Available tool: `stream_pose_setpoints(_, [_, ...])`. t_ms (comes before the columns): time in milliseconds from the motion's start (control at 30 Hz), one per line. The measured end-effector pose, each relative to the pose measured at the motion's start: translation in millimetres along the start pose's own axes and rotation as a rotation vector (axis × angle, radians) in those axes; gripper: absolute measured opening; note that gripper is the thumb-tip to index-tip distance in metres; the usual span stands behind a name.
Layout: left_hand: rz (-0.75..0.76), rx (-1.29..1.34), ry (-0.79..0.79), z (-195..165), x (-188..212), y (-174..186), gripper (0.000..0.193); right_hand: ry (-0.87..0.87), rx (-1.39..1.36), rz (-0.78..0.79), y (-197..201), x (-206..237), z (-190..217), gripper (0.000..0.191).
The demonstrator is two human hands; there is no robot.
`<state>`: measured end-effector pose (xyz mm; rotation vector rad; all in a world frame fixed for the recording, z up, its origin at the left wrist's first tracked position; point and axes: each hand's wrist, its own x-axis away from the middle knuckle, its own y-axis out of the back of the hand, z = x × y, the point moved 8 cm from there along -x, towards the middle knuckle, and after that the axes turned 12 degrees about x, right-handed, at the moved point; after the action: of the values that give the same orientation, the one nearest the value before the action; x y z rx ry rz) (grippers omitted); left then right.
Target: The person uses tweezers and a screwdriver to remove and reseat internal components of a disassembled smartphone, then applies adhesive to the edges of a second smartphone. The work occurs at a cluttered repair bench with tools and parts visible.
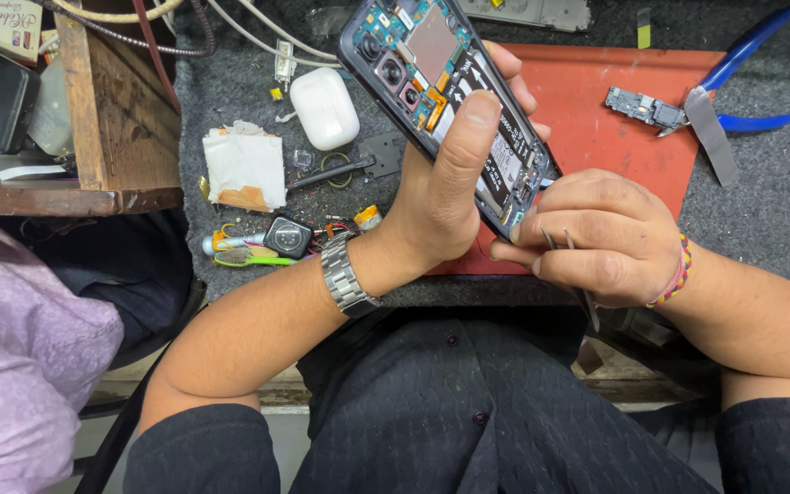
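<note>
My left hand (450, 183) grips an opened smartphone (432, 64) with its back cover off, circuit board and camera modules showing. The thumb lies across the board. My right hand (596, 233) pinches metal tweezers (564, 252), their tips touching the phone's lower end. A steel watch (345, 274) sits on my left wrist and a beaded band (678, 270) on the right. Both hands hover over a red work mat (614, 137).
A white earbud case (324, 108), a folded paper scrap (244, 169), a small square part (287, 236) and loose bits lie at left. Blue-handled pliers (742, 64) and a small circuit piece (642, 107) lie at right. A wooden shelf (112, 110) stands far left.
</note>
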<state>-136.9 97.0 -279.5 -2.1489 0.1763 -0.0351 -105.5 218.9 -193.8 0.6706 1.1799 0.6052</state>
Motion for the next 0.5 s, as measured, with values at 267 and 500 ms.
stream_pose_setpoints(267, [0.017, -0.004, -0.005, 0.2, -0.9, -0.7, 0.043, 0.024, 0.007, 0.040, 1.1, -5.3, 1.9, 0.036])
stream_pose_setpoints(500, [0.004, -0.011, -0.001, -1.0, -0.9, 0.5, 0.043, 0.001, -0.015, 0.017, 0.6, -4.9, 1.8, 0.036])
